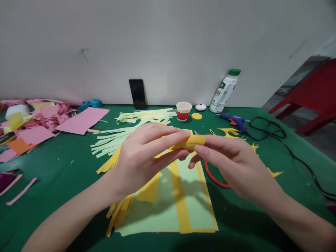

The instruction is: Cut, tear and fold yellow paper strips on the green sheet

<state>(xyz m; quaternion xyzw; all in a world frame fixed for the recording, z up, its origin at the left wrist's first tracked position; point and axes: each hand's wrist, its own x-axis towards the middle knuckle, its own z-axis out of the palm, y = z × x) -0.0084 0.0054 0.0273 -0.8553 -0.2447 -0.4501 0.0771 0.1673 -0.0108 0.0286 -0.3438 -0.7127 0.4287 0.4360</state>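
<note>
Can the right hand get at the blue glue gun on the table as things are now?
Probably not at once: the right hand is pinching the rolled yellow paper strip together with the left hand. The glue gun lies unobstructed beyond it.

I see an evenly lit, fairly bright view with soft light from above and in front. The hands throw soft shadows toward me across the pale green paper sheet and the green table. No hard glare; the water bottle shows only a mild sheen. Wide-angle stretch bends the edges, forearms balloon at the bottom corners, and focus stays sharp centrally.
</note>
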